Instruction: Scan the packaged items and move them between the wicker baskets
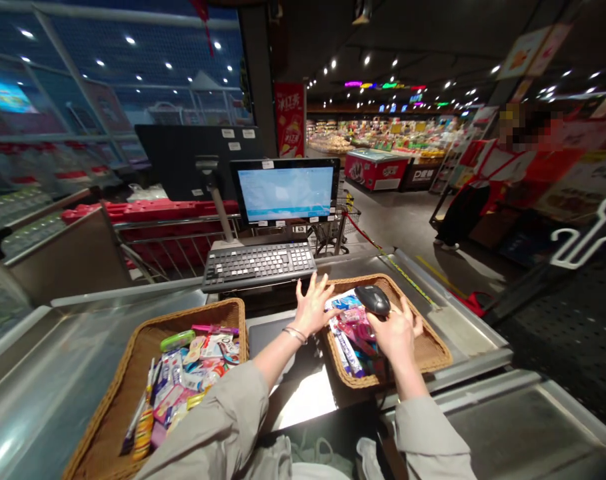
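My left hand [313, 308] is open with fingers spread, over the left rim of the right wicker basket [435, 343]. It holds nothing I can see, and its fingertips are close to the packets inside. In my right hand [397, 333], thumb and fingers pinch the near end of a black computer mouse [373, 300] over that same basket. Colourful small packets [350, 327] fill the basket's left side. A second wicker basket [115, 393], to the left, contains several toothbrush-like packs and small wrapped goods [187, 373].
Beyond my hands are a black keyboard [260, 261] and a lit monitor [287, 193] on the metal checkout counter [90, 333]. A shopping cart [177, 243] stands behind. At right are a white hanger [585, 237] and a standing person [483, 180].
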